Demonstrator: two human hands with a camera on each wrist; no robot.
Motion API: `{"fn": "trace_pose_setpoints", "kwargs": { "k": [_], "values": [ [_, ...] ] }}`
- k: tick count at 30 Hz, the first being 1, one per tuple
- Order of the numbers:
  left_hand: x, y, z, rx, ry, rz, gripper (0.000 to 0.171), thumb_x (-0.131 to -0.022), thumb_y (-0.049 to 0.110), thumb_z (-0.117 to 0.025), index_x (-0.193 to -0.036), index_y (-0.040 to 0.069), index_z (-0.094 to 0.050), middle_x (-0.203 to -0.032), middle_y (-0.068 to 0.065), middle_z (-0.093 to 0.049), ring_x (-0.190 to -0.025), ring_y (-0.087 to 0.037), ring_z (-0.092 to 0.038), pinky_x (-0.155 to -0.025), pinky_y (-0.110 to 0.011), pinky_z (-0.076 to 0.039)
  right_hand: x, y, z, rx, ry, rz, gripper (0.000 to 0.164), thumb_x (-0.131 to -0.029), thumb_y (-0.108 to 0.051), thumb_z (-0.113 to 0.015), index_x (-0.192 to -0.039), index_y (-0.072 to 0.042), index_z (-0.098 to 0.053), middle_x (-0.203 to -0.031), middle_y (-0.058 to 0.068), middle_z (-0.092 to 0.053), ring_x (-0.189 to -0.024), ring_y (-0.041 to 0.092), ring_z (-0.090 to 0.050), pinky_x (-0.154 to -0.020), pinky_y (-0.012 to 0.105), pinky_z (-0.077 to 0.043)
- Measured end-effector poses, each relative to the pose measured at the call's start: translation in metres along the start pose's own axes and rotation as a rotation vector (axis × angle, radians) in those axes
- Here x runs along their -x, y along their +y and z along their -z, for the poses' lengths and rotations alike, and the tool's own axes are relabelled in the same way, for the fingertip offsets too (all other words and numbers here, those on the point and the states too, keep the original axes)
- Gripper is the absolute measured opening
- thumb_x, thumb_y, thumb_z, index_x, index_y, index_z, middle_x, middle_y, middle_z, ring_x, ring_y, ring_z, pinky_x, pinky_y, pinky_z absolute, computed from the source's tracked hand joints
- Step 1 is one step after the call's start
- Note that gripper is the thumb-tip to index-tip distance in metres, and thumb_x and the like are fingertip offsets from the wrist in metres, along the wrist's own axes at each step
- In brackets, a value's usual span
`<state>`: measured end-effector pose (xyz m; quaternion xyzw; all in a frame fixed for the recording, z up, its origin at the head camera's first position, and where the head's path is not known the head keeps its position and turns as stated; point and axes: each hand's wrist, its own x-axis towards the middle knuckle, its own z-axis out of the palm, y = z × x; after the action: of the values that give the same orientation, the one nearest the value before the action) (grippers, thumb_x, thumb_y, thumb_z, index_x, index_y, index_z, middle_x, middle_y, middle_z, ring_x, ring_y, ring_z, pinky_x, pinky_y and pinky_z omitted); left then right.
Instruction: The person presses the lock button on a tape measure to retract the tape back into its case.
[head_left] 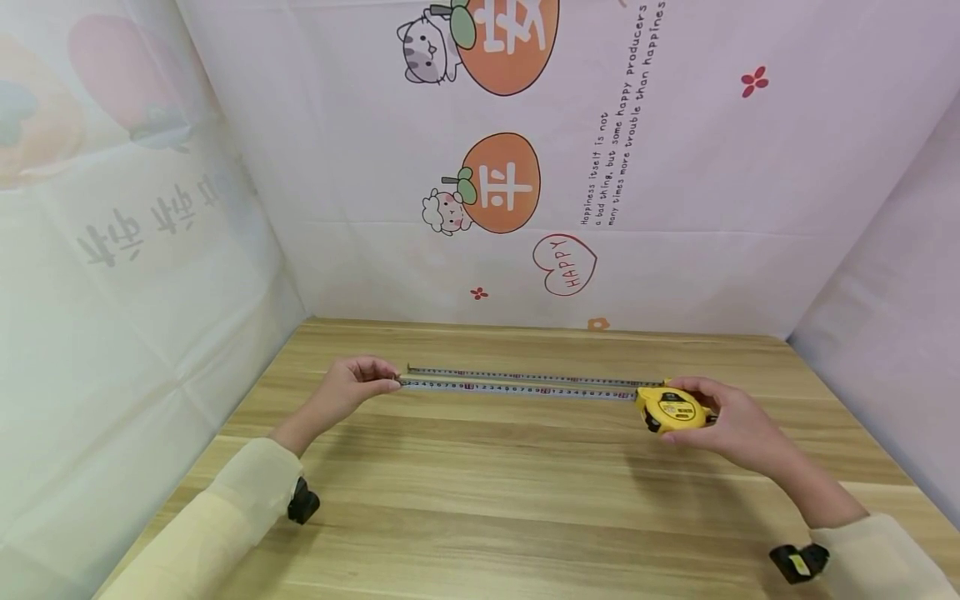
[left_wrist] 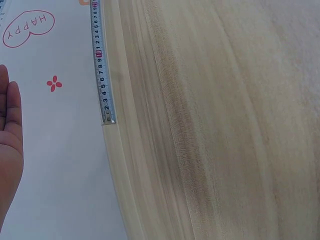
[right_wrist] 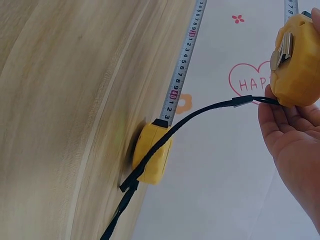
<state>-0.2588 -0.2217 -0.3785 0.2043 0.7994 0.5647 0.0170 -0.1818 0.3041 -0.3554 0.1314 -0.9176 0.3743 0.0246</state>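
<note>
My right hand (head_left: 723, 425) grips a yellow tape measure (head_left: 677, 410) by its case, with a black wrist strap (right_wrist: 210, 107) hanging from it. The blade (head_left: 517, 389) of this one runs leftward, straight and taut-looking, to my left hand (head_left: 356, 385), which pinches its end between thumb and fingers. Just behind lies a second pulled-out blade (left_wrist: 100, 75) on the table, its hooked end showing in the left wrist view. Its yellow case (right_wrist: 152, 152) appears in the right wrist view; in the head view the held case and right hand mostly hide it.
The wood-grain table (head_left: 480, 500) meets a white printed cloth (head_left: 675, 275) at its back edge. More cloth hangs at the left (head_left: 150, 333) and right (head_left: 900, 333) sides. Each forearm wears a small black device (head_left: 303, 502) near the sleeve cuff.
</note>
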Motion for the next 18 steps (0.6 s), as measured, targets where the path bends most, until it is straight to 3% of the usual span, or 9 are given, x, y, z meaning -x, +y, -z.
{"fn": "trace_pose_setpoints", "kwargs": {
  "k": [7, 14, 18],
  "values": [
    [-0.0029, -0.0012, -0.0007, -0.005, -0.001, 0.007, 0.026, -0.087, 0.024, -0.075, -0.103, 0.004, -0.071, -0.096, -0.010, -0.070, -0.086, -0.023, -0.066, -0.079, -0.037, -0.055, -0.0010, 0.0002, -0.0010, 0.006, 0.008, 0.001, 0.074, -0.078, -0.028, -0.084, -0.135, 0.004, -0.047, -0.123, 0.021, -0.056, -0.103, 0.033, -0.056, -0.071, 0.026, -0.052],
    [-0.0045, -0.0011, -0.0023, -0.006, -0.003, 0.021, 0.028, -0.087, 0.025, -0.075, -0.104, 0.004, -0.071, -0.097, -0.009, -0.070, -0.087, -0.023, -0.066, -0.080, -0.039, -0.055, -0.0029, -0.0009, -0.0015, 0.000, 0.003, -0.006, 0.076, -0.078, -0.031, -0.084, -0.135, 0.004, -0.047, -0.122, 0.021, -0.056, -0.101, 0.031, -0.056, -0.070, 0.028, -0.052],
    [-0.0052, -0.0014, -0.0031, -0.004, -0.002, 0.018, 0.028, -0.087, 0.026, -0.076, -0.103, 0.004, -0.071, -0.097, -0.009, -0.070, -0.087, -0.024, -0.065, -0.077, -0.034, -0.055, -0.0032, -0.0016, -0.0019, -0.003, 0.001, -0.013, 0.075, -0.078, -0.029, -0.084, -0.134, 0.004, -0.047, -0.121, 0.020, -0.056, -0.099, 0.030, -0.056, -0.070, 0.028, -0.052]
  ]
}}
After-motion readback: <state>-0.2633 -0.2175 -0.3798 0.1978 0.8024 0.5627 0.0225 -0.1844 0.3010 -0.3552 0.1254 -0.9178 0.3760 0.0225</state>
